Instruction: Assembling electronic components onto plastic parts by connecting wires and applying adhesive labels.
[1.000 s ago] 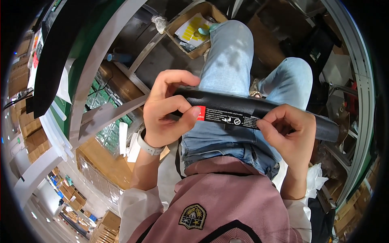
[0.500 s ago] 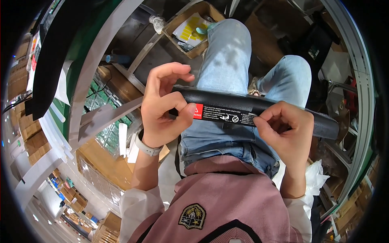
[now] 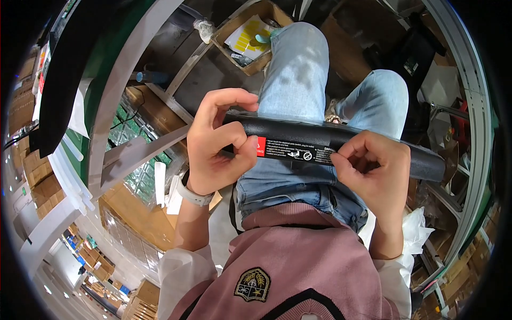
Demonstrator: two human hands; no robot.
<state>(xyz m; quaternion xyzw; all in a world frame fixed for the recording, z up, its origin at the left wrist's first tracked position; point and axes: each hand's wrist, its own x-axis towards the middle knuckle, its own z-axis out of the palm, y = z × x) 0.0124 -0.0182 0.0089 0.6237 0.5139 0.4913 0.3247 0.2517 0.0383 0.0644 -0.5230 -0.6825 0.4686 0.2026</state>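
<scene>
A long black plastic bar (image 3: 288, 129) lies crosswise over my thighs, its right end slanting a little lower. Along its near side runs a black label (image 3: 290, 152) with a red block and small white print. My left hand (image 3: 221, 144) pinches the label's left end between thumb and bent index finger, the other fingers curled above the bar. At the label's right end, my right hand (image 3: 373, 170) pinches with thumb and forefinger. Whether the label is stuck down or only laid against the bar, I cannot tell.
Beyond my left knee stands an open cardboard box (image 3: 250, 66) with papers and small items. A grey metal frame (image 3: 476, 101) curves along the right side. At the left are white frame bars, green circuit boards (image 3: 130, 136) and a brown carton (image 3: 130, 213).
My left thumb covers slightly more of the label's red block. The bar and both hands have otherwise stayed nearly in place, with a small shift of the whole view.
</scene>
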